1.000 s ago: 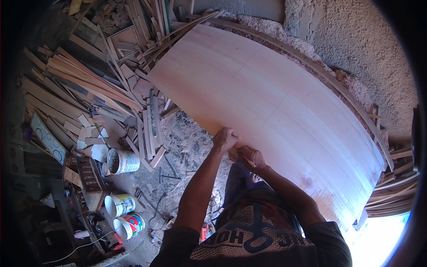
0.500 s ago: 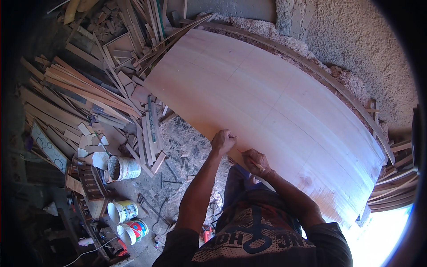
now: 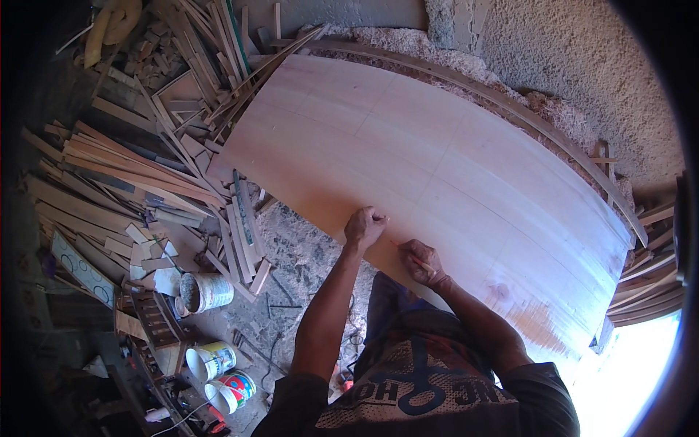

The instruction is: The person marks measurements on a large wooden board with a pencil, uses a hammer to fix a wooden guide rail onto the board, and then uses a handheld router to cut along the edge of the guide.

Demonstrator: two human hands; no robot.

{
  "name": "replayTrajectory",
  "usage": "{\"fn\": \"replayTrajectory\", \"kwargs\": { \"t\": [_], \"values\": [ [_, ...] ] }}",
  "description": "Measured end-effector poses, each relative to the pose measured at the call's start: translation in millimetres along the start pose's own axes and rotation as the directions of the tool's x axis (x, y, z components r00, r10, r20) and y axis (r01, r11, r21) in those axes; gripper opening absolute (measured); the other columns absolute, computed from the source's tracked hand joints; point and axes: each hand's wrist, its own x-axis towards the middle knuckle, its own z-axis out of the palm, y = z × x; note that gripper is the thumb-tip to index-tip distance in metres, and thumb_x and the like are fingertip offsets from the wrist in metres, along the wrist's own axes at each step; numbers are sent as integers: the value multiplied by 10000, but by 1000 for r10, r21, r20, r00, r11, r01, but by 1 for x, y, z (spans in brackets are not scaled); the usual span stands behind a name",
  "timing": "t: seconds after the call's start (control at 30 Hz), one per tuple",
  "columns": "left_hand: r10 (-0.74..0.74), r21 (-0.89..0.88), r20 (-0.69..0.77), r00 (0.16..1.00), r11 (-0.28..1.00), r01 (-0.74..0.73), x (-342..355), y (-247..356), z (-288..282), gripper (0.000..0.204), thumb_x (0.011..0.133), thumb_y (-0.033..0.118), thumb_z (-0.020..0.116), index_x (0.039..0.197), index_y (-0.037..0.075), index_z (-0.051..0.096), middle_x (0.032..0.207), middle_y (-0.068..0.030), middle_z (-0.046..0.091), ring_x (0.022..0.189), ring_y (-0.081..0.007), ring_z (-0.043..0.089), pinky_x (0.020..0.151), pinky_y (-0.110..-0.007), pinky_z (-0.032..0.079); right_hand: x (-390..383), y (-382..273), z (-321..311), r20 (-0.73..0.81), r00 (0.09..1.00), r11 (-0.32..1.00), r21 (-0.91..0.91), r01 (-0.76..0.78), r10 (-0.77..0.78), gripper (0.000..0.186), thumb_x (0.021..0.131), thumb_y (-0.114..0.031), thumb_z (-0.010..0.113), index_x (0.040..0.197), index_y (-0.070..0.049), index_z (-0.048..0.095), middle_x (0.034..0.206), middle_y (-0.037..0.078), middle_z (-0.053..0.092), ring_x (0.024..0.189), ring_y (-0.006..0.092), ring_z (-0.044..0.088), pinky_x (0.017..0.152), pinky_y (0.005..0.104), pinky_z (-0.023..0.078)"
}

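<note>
A broad, pale wooden panel is lying in front of the person, with its long near edge running close to the body. At the middle of that edge, the left hand is resting over the panel, its fingers folding inward into a loose fist; I cannot tell whether they are pinching something small. Just to its right, also above the near edge of the panel, the right hand is pinching a slim, pencil-like stick, whose reddish tip is pointing toward the left hand. The two hands are staying apart, with a strip of bare panel showing between them.

Thin dark lines are crossing the panel, and a knot is showing on its right part, with a patch of rough brown grain beside it. Along the far edge of the panel, a long curved strip is lying, and a rough wall is rising behind it. Off the panel's left end, many loose wooden strips are lying in a heap. Below that heap, left of the panel's near edge, a pale bucket, a white and yellow bucket and a multicoloured bucket are resting on the floor. Beyond the panel's right end, curved boards are lying stacked.
</note>
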Motion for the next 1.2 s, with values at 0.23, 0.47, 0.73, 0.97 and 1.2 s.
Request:
{"fn": "replayTrajectory", "kwargs": {
  "t": [0.23, 0.47, 0.73, 0.97, 1.2],
  "values": [
    [8, -1, -6, 1000, 1000, -8, 1, -3, 0, 218, 812, 299, 748, 857, 87, 728, 865, -85, 755, 821, -291, 729, 735, -407, 558, 1, -4, -1, 21, 1000, 1000, -3, 5, -5, 120, 919, -57, 608, 1033, -85, 583, 915, 90, 676, 864, 304, 703, 737, 378, 547],
    [15, -7, -10, 1000, 1000, -15, 4, -6, 3, 230, 807, 307, 755, 869, 87, 733, 882, -88, 756, 840, -295, 731, 745, -409, 559, 1, 0, 1, 19, 1000, 1000, 14, -1, 1, 109, 914, -63, 626, 1017, -87, 597, 910, 84, 672, 857, 300, 701, 733, 378, 550],
    [-81, 50, 97, 992, 996, 77, 12, 7, -8, 263, 784, 304, 776, 900, 69, 756, 905, -121, 760, 854, -297, 733, 764, -402, 562, 27, -3, 6, 40, 992, 988, -97, 120, -117, 167, 871, -47, 656, 1021, -102, 610, 887, 90, 659, 800, 320, 695, 673, 399, 554],
    [-78, 43, 115, 990, 996, 74, 13, 8, -11, 236, 767, 293, 784, 861, 78, 761, 869, -115, 758, 828, -279, 734, 762, -393, 561, 35, -5, 10, 36, 983, 969, -165, 186, -182, 193, 852, -52, 672, 1030, -104, 619, 871, 106, 661, 771, 331, 691, 659, 414, 556],
    [-64, 27, 95, 993, 998, 61, 11, 7, -10, 231, 768, 287, 780, 858, 75, 760, 857, -114, 758, 813, -281, 735, 749, -392, 562, 36, -2, 15, 27, 982, 956, -223, 190, -189, 220, 848, -61, 673, 1059, -106, 626, 878, 110, 667, 779, 338, 688, 669, 423, 556]
  ]
}}
